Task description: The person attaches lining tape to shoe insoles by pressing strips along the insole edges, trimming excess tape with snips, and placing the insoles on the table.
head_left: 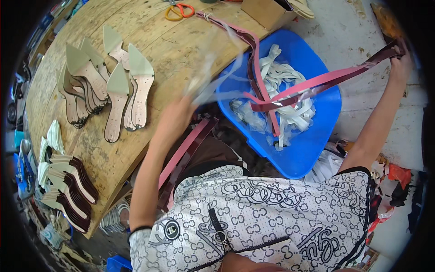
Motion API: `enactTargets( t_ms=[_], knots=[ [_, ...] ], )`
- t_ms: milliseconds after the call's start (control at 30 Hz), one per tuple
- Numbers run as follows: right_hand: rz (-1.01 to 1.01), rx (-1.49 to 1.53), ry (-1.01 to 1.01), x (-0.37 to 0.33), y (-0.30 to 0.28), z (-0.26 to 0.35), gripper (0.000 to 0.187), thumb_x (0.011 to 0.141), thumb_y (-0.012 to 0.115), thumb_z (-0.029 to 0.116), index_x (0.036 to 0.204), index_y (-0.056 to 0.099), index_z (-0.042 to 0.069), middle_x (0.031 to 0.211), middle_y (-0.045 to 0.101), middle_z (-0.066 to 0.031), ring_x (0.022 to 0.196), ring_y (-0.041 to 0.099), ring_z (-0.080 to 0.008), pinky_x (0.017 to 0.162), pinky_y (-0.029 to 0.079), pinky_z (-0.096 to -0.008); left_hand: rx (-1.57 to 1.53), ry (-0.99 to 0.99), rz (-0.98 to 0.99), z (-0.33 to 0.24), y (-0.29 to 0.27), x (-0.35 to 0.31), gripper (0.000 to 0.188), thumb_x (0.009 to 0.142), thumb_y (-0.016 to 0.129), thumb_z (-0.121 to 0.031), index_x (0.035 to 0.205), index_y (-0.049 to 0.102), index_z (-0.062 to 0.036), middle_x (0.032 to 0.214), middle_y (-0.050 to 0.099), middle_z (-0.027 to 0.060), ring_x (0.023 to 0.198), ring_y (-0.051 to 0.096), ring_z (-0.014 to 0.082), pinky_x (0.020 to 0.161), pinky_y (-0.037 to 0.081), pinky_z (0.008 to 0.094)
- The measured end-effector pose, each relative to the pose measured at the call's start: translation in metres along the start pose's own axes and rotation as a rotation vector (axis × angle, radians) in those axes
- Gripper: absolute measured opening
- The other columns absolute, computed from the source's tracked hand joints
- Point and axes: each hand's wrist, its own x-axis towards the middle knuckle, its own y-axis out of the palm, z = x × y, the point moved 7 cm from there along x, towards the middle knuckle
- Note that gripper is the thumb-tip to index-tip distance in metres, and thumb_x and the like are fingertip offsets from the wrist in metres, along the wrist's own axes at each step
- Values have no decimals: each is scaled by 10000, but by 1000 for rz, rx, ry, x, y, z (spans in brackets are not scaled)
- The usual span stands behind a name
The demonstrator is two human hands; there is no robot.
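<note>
My right hand [401, 59] is stretched far out to the right, closed around the end of a pink and maroon strip [324, 80]. That strip runs back across a blue plastic bin [333, 111]. Near the table edge my left hand [181, 109] is smeared by motion, with clear plastic strips [226, 93] trailing from its fingers. Another pink and maroon band [253, 54] hangs from the tabletop into the bin. White and clear peeled strips [287, 75] lie tangled inside it. One more pink strip [188, 143] rests across my lap.
Pointed shoe insoles [140, 99] lie in overlapping piles on the wooden table [172, 59]. Stacked dark-edged shoe parts [74, 181] sit at its near left corner. Orange-handled scissors [181, 11] and a cardboard box [267, 12] are at the far edge. Scraps [385, 199] litter the right side.
</note>
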Motion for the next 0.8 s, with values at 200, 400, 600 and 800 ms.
enactTargets(
  t_ms=[200, 400, 600, 800],
  knots=[
    [283, -99, 184, -82, 53, -107, 232, 854, 614, 99, 1024, 639, -57, 914, 673, -107, 530, 376, -85, 517, 318, -225, -500, -873, -183, 79, -76, -293, 233, 921, 576, -178, 742, 503, -49, 582, 442, -13, 526, 400, 67, 475, 320, 239],
    [453, -216, 366, -227, 210, -192, 310, 900, 558, 155, 1143, 614, -28, 1027, 662, -75, 538, 335, -34, 495, 283, -186, 663, -1323, 103, 114, -84, -758, 319, 861, 582, -309, 988, 642, -22, 719, 636, 115, 640, 622, 263, 586, 509, 376],
    [760, -440, 293, -221, 217, -159, 410, 929, 498, 127, 1326, 497, 24, 1184, 578, -102, 1089, 564, -199, 893, 453, -247, -71, -1954, 504, -50, 31, -775, 355, 827, 575, -330, 1027, 653, -48, 898, 676, 179, 814, 651, 353, 729, 497, 469],
    [791, -372, 362, -344, 300, -145, 357, 956, 490, 212, 1250, 571, 25, 1026, 648, -59, 515, 320, 3, 446, 236, -148, 183, -1155, 319, 29, -2, -461, 267, 811, 554, -180, 1019, 590, -17, 914, 646, 209, 858, 624, 396, 731, 510, 458]
  ],
)
